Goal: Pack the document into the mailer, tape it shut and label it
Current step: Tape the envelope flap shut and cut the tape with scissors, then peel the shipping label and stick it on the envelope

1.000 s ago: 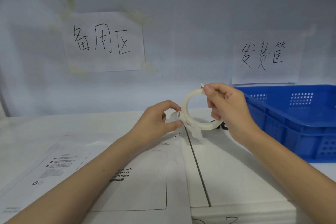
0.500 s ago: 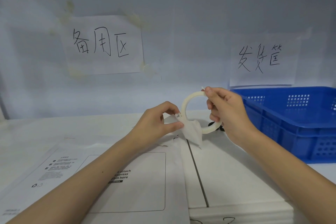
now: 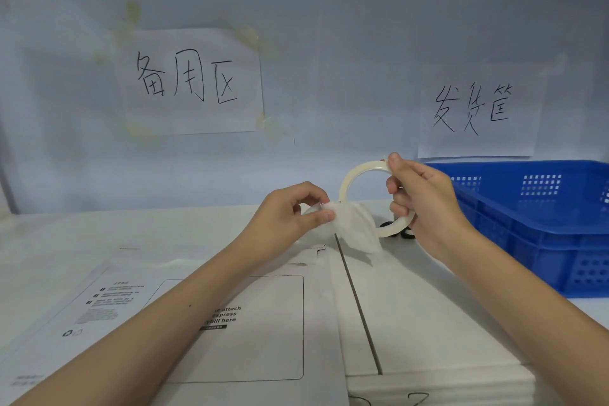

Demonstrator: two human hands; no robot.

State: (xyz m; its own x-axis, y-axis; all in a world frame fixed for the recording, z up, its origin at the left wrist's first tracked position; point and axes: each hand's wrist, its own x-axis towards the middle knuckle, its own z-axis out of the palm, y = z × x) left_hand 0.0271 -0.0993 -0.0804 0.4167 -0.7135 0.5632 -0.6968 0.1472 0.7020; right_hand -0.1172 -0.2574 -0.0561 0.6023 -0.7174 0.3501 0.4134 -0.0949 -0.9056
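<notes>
- Right hand (image 3: pixel 425 204) gripping tape roll (image 3: pixel 361 180) above the far surface (image 3: pixel 99 234).
- Left hand (image 3: pixel 293 214) pinching tape strip (image 3: pixel 356 229), now pulled longer.
- Mailer (image 3: pixel 230 333) flat, near left, awaiting sealing.

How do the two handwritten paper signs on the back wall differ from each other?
The left white paper sign hangs higher on the wall; the right white paper sign hangs lower, its bottom edge just above the blue plastic crate. The left sign shows yellowish tape patches at its corners; the right sign's fixing is hard to make out. The left sign's strokes look bolder. Both carry three black handwritten characters.
</notes>
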